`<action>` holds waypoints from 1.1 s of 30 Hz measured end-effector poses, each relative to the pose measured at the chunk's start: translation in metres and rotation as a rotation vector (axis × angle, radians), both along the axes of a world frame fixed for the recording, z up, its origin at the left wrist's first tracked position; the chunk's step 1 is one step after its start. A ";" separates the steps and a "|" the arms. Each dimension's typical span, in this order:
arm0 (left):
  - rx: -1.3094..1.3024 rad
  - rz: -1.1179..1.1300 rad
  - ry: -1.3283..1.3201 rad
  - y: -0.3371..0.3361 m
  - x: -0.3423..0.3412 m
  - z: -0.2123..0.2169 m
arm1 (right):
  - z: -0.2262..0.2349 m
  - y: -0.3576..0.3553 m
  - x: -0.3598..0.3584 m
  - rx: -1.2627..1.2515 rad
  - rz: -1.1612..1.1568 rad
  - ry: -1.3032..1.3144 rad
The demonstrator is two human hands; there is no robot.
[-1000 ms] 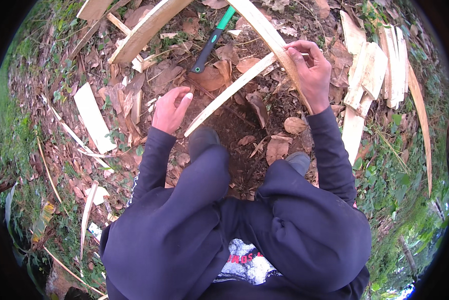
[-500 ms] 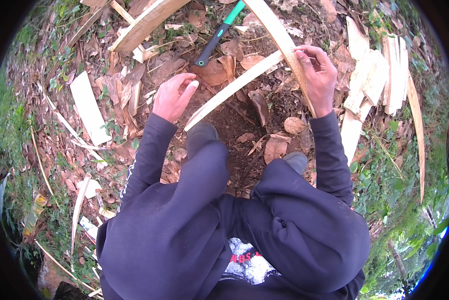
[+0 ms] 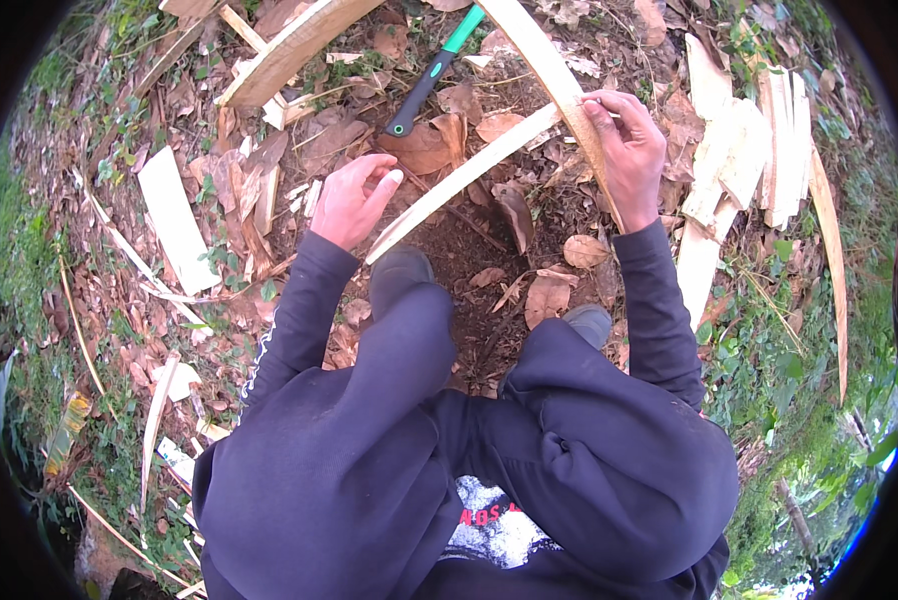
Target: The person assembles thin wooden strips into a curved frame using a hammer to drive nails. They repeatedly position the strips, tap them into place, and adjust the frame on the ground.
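Note:
A narrow pale wooden strip (image 3: 459,186) slants in front of me, its near left end beside my left boot. Its far right end meets a longer curved wooden strip (image 3: 541,62) that comes down from the top edge. At this crossing my right hand (image 3: 629,155) is closed, thumb and fingertips pinching the wood; the exact grip is partly hidden. My left hand (image 3: 351,203) hovers left of the narrow strip's near end, fingers loosely curled, thumb apart, nothing in it. A knife or hatchet-like tool with a black and green handle (image 3: 427,85) lies beyond, its head out of view.
Split wood pieces (image 3: 734,150) lie piled at the right, beside a long thin curved strip (image 3: 831,270). On the left is a flat pale board (image 3: 177,220). A thick plank (image 3: 294,52) juts in at the top. Dry leaves (image 3: 424,148) and wood chips cover the soil.
The view has shifted very slightly. My left hand has moved slightly down; my right hand keeps its pinch at the crossing of the strips.

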State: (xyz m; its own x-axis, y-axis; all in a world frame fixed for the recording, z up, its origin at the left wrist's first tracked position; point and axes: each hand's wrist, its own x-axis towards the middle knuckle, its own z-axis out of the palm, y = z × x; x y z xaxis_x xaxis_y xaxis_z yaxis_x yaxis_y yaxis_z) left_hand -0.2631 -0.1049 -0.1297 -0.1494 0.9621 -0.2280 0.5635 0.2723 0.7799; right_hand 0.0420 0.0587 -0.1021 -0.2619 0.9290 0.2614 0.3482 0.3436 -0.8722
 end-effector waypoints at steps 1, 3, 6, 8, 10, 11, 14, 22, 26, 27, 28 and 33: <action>0.005 -0.002 -0.007 0.000 0.001 -0.002 | 0.001 0.000 0.001 -0.016 -0.001 0.002; 0.010 -0.003 -0.014 0.000 0.002 -0.004 | 0.004 0.001 0.002 -0.048 -0.003 0.007; 0.011 -0.005 -0.013 0.001 0.003 -0.006 | 0.002 0.003 0.001 -0.084 -0.026 0.122; 0.012 -0.008 -0.004 0.001 0.002 -0.007 | -0.001 0.004 0.004 -0.084 -0.007 0.078; 0.013 -0.012 0.004 0.002 0.003 -0.007 | -0.002 0.006 0.007 -0.077 0.003 0.051; 0.009 -0.009 0.002 0.002 0.003 -0.007 | -0.003 0.006 0.007 -0.075 0.005 0.049; -0.006 -0.010 -0.006 0.001 0.003 -0.007 | -0.001 0.007 0.005 -0.027 0.009 0.008; 0.000 -0.020 0.006 0.005 0.007 -0.006 | -0.004 0.008 0.008 0.004 0.014 -0.040; -0.009 -0.020 0.007 0.005 0.008 -0.008 | -0.001 0.006 0.007 -0.002 0.012 -0.042; -0.007 -0.020 0.006 0.005 0.008 -0.008 | -0.002 0.006 0.008 -0.010 0.009 -0.038; -0.007 -0.020 0.004 0.006 0.009 -0.007 | -0.002 0.006 0.008 -0.018 0.006 -0.035; 0.009 -0.025 0.009 0.004 0.008 -0.006 | -0.004 0.007 0.006 0.013 0.017 -0.021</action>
